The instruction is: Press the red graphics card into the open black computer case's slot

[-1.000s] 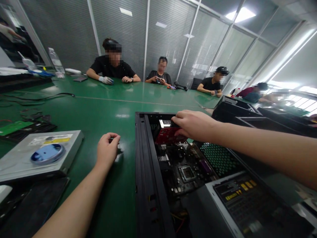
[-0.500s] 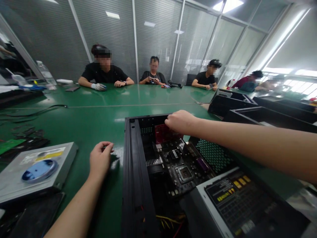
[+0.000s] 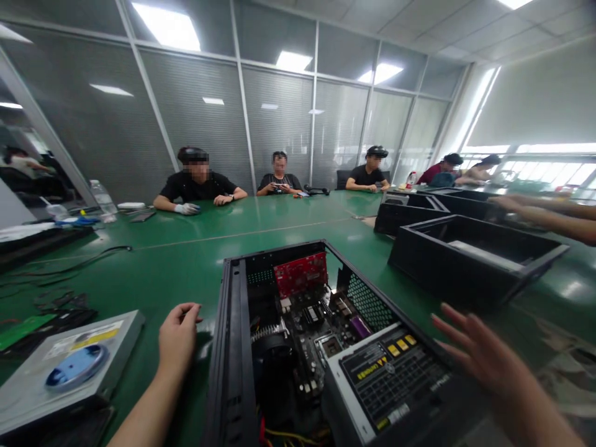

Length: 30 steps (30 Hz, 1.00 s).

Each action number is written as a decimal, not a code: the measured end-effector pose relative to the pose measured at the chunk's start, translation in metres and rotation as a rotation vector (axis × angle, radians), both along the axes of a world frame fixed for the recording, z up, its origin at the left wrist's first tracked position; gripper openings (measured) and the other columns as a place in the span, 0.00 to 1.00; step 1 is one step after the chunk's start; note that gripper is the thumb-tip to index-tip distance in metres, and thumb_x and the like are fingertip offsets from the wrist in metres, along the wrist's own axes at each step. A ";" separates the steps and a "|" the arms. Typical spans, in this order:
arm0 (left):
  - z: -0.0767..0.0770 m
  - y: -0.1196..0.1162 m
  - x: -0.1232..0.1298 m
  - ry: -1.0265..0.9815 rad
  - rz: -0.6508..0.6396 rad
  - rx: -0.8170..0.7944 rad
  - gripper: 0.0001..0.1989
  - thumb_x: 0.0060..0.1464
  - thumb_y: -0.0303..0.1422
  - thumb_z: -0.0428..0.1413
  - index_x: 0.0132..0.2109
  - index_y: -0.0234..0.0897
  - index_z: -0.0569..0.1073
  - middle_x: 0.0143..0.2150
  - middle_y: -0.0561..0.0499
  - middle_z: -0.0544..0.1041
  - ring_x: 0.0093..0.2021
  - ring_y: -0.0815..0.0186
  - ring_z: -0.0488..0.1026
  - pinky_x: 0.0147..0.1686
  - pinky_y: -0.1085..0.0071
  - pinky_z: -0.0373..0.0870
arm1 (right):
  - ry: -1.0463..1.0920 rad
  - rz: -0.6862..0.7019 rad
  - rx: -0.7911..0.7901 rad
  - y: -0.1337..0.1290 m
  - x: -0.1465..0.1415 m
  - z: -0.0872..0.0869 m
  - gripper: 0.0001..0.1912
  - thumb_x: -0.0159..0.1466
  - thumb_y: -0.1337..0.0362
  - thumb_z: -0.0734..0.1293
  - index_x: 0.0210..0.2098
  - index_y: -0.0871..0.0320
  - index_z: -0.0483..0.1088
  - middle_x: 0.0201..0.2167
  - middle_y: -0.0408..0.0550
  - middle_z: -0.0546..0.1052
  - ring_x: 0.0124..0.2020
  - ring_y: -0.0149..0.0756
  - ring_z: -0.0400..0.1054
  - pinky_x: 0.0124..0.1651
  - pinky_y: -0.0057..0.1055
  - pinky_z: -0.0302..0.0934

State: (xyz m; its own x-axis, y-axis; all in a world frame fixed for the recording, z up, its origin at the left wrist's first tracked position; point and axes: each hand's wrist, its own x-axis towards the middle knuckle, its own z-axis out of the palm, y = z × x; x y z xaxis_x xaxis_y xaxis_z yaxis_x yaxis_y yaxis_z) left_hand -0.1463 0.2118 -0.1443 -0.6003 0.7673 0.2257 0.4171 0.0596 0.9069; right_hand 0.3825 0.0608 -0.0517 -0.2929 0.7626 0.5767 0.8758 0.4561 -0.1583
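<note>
In front of me stands an open black computer case (image 3: pixel 235 360). Inside it are a red expansion card (image 3: pixel 302 273), a motherboard (image 3: pixel 310 338) and a power supply (image 3: pixel 386 379) with a yellow-marked label. My right hand (image 3: pixel 484 354) is open in the air to the right of the power supply, fingers spread and nothing in them. To the left of the case, my left hand (image 3: pixel 179 332) rests by the green table with its fingers curled in; I see nothing held in it. A silver optical drive (image 3: pixel 125 347) carrying a round bluish object (image 3: pixel 77 367) lies farther left.
Other black cases (image 3: pixel 465 267) stand to the right, with another person's arms (image 3: pixel 554 214) reaching over them. Several people sit across the green table (image 3: pixel 195 239). Cables (image 3: pixel 88 257), a green circuit board (image 3: pixel 28 332) and a plastic bottle (image 3: pixel 103 202) are at left.
My right hand has left the red card at the back of the case, moved right and toward me, and opened. My left hand stays beside the case. The view has tilted up.
</note>
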 end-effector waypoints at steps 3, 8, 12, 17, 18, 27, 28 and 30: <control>0.004 -0.006 0.000 -0.001 0.017 0.017 0.14 0.51 0.46 0.55 0.38 0.40 0.74 0.28 0.52 0.74 0.31 0.61 0.72 0.30 0.69 0.66 | 0.095 -0.010 -0.227 0.006 -0.019 -0.034 0.68 0.35 0.47 0.72 0.69 0.30 0.32 0.62 0.42 0.69 0.61 0.69 0.61 0.40 0.63 0.70; 0.008 -0.013 0.000 0.002 0.063 0.086 0.16 0.53 0.46 0.54 0.39 0.39 0.73 0.28 0.51 0.74 0.29 0.61 0.71 0.29 0.68 0.65 | 0.468 0.039 -0.318 0.061 -0.052 -0.063 0.51 0.33 0.49 0.73 0.57 0.15 0.60 0.40 0.44 0.81 0.47 0.71 0.72 0.22 0.57 0.67; 0.008 -0.010 -0.006 -0.144 0.206 0.220 0.16 0.52 0.46 0.54 0.39 0.37 0.72 0.33 0.50 0.75 0.31 0.62 0.72 0.29 0.69 0.65 | 0.582 0.092 -0.319 0.081 -0.082 -0.082 0.46 0.36 0.47 0.75 0.56 0.41 0.72 0.37 0.52 0.82 0.39 0.66 0.77 0.32 0.58 0.74; 0.004 -0.010 -0.009 -0.188 0.347 0.373 0.16 0.54 0.45 0.53 0.42 0.37 0.69 0.38 0.51 0.74 0.33 0.65 0.72 0.35 0.68 0.67 | 0.845 0.139 -0.307 0.141 -0.169 -0.077 0.39 0.47 0.50 0.77 0.54 0.58 0.69 0.47 0.57 0.79 0.47 0.54 0.75 0.50 0.48 0.71; 0.002 -0.010 -0.009 -0.175 0.350 0.375 0.15 0.55 0.44 0.53 0.43 0.38 0.69 0.39 0.51 0.74 0.34 0.65 0.72 0.36 0.68 0.67 | 0.857 0.178 -0.319 0.169 -0.195 -0.069 0.41 0.47 0.50 0.78 0.56 0.58 0.66 0.51 0.57 0.77 0.51 0.53 0.73 0.53 0.48 0.68; -0.007 -0.013 0.001 -0.016 0.154 0.308 0.14 0.59 0.44 0.52 0.45 0.39 0.69 0.38 0.52 0.71 0.34 0.65 0.70 0.39 0.66 0.67 | 0.587 -0.024 -0.531 0.327 -0.439 -0.039 0.49 0.56 0.53 0.74 0.69 0.60 0.49 0.62 0.71 0.63 0.62 0.61 0.59 0.59 0.60 0.50; -0.009 -0.013 0.001 -0.016 0.148 0.304 0.13 0.60 0.43 0.51 0.45 0.39 0.69 0.38 0.51 0.71 0.34 0.64 0.70 0.39 0.66 0.67 | 0.560 0.036 -0.512 0.321 -0.456 -0.050 0.48 0.55 0.53 0.75 0.68 0.58 0.51 0.62 0.67 0.64 0.62 0.58 0.59 0.60 0.57 0.48; -0.010 -0.013 0.004 0.001 0.100 0.296 0.12 0.60 0.42 0.52 0.44 0.38 0.69 0.39 0.50 0.71 0.37 0.64 0.70 0.40 0.66 0.67 | 0.505 0.156 -0.472 0.306 -0.478 -0.072 0.44 0.55 0.54 0.75 0.66 0.53 0.55 0.63 0.60 0.64 0.62 0.52 0.59 0.63 0.51 0.45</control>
